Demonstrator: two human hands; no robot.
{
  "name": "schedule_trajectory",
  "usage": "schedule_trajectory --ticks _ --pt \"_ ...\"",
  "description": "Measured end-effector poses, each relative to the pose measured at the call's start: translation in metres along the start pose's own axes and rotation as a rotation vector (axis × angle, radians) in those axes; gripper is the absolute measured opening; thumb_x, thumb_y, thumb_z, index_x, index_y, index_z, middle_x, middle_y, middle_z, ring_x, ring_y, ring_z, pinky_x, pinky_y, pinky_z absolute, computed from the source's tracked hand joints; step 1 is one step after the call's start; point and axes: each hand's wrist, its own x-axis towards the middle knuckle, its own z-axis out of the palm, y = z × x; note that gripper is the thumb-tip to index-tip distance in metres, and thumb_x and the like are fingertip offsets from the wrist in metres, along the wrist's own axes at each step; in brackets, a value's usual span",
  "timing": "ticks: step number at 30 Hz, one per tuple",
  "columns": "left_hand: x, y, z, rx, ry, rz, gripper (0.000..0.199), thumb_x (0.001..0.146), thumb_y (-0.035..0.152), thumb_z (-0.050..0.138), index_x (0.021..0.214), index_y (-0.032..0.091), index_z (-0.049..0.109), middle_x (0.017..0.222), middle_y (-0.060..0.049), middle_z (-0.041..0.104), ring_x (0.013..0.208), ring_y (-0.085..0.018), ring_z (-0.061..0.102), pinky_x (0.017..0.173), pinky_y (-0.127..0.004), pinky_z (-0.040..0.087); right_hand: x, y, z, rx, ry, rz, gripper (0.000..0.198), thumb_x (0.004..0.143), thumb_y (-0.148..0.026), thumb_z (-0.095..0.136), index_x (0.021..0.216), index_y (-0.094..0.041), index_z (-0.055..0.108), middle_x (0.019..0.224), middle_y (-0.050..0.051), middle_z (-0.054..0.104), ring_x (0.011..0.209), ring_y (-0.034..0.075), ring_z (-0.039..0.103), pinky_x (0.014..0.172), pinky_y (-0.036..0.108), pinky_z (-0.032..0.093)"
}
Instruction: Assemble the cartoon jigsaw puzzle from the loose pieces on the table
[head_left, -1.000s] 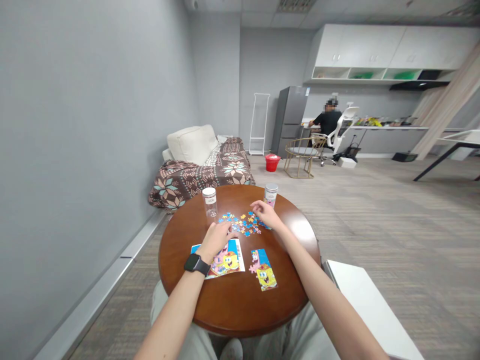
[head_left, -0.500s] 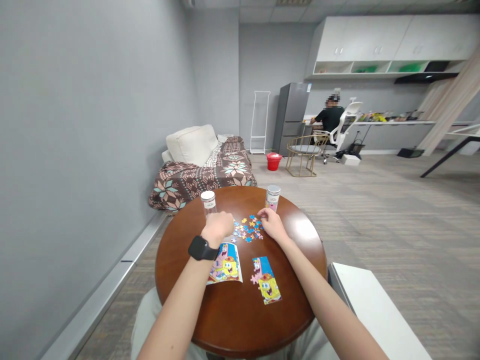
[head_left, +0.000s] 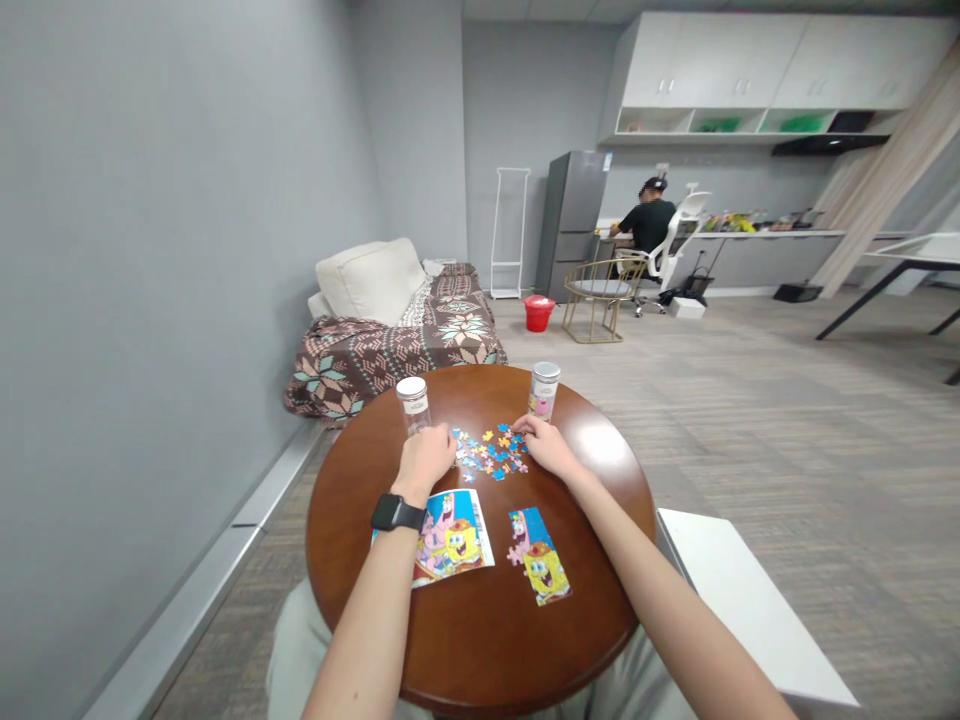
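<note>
Loose jigsaw puzzle pieces (head_left: pixel 491 455), blue, yellow and pink, lie scattered between my hands on a round brown table (head_left: pixel 480 650). At their left edge is my left hand (head_left: pixel 427 460), back up, fingers curled downward; whatever is under the fingertips is hidden. My right hand (head_left: pixel 549 446) rests at the right edge of the pieces, fingers bent but apart, with nothing visible held. Nearer me lies a partly joined puzzle (head_left: pixel 541 560) with a yellow and a pink cartoon figure. A printed reference picture (head_left: pixel 454 540) lies left of it, partly under my left wrist.
A clear jar with a white lid (head_left: pixel 414 405) stands behind my left hand. Another jar with a silver lid (head_left: pixel 543 390) stands behind my right hand. A white cabinet (head_left: pixel 750 590) is right of the table. Beyond are a covered sofa (head_left: pixel 405 345), a red bucket (head_left: pixel 538 314) and a seated person (head_left: pixel 651 222).
My left hand has shifted slightly left and down, uncovering more of the pieces and the reference picture. My right hand stays almost in place. The whole view has tilted a little.
</note>
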Motion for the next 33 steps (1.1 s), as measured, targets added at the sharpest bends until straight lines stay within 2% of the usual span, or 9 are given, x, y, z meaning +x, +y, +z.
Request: schedule_trajectory --ticks 3,6,12,15,19,22,27,33 --pt "0.000 -0.004 0.003 -0.003 -0.063 -0.009 0.033 0.096 0.026 0.034 0.108 0.013 0.061 0.097 -0.017 0.072 0.094 -0.029 0.070 0.076 -0.036 0.051 -0.001 0.000 0.000 0.020 -0.032 -0.030 0.037 0.072 0.001 0.041 0.091 -0.022 0.063 0.097 0.003 0.075 0.102 0.018 0.068 0.098 0.034 0.049" --pt "0.001 -0.011 0.003 -0.012 -0.106 0.032 0.030 0.095 0.029 0.038 0.106 0.013 0.062 0.101 -0.018 0.071 0.097 -0.031 0.070 0.077 -0.038 0.052 -0.001 0.001 -0.001 0.027 -0.040 -0.059 0.037 0.072 0.000 0.041 0.092 -0.021 0.063 0.098 0.003 0.075 0.100 0.018 0.068 0.096 0.033 0.049" --pt "0.000 -0.019 -0.005 -0.034 -0.120 0.011 0.031 0.094 0.038 0.049 0.103 0.015 0.068 0.108 -0.018 0.071 0.102 -0.031 0.068 0.081 -0.038 0.052 0.001 0.006 -0.005 -0.105 0.071 -0.057 0.031 0.072 -0.005 0.046 0.089 -0.021 0.066 0.102 0.005 0.072 0.100 0.021 0.065 0.093 0.033 0.047" --pt "-0.001 -0.022 -0.008 -0.072 -0.116 -0.003 0.033 0.091 0.045 0.056 0.096 0.017 0.073 0.104 -0.016 0.073 0.099 -0.030 0.069 0.080 -0.036 0.051 0.002 0.010 -0.007 -0.099 0.137 -0.013 0.028 0.073 -0.009 0.046 0.086 -0.021 0.067 0.094 0.004 0.072 0.091 0.020 0.065 0.087 0.031 0.048" --pt "0.000 -0.028 -0.008 -0.108 -0.126 -0.015 0.024 0.083 0.043 0.067 0.090 0.023 0.078 0.098 -0.011 0.076 0.096 -0.028 0.070 0.077 -0.032 0.051 0.004 0.015 -0.008 -0.031 0.181 0.037 0.025 0.077 -0.014 0.044 0.083 -0.023 0.067 0.085 0.002 0.072 0.081 0.018 0.063 0.080 0.028 0.048" --pt "0.003 -0.030 -0.007 -0.125 -0.145 -0.005 0.018 0.079 0.039 0.073 0.088 0.025 0.079 0.095 -0.008 0.077 0.095 -0.026 0.070 0.076 -0.030 0.051 0.005 0.014 -0.009 0.010 0.157 0.062 0.026 0.077 -0.015 0.043 0.083 -0.023 0.067 0.092 0.001 0.072 0.089 0.019 0.063 0.085 0.029 0.048" --pt "0.004 -0.026 -0.005 -0.139 -0.141 0.066 0.014 0.081 0.034 0.071 0.086 0.024 0.079 0.094 -0.007 0.077 0.092 -0.025 0.070 0.077 -0.030 0.051 0.005 0.008 -0.007 0.038 0.093 0.055 0.026 0.079 -0.014 0.041 0.084 -0.023 0.065 0.100 0.002 0.071 0.099 0.020 0.062 0.095 0.033 0.046" --pt "0.005 -0.017 -0.001 -0.151 -0.164 0.166 0.016 0.085 0.034 0.066 0.089 0.025 0.079 0.095 -0.007 0.077 0.094 -0.024 0.070 0.080 -0.028 0.050 0.003 0.007 -0.006 0.055 0.008 -0.051 0.022 0.082 -0.017 0.043 0.085 -0.023 0.064 0.100 0.000 0.070 0.101 0.019 0.062 0.094 0.032 0.046"
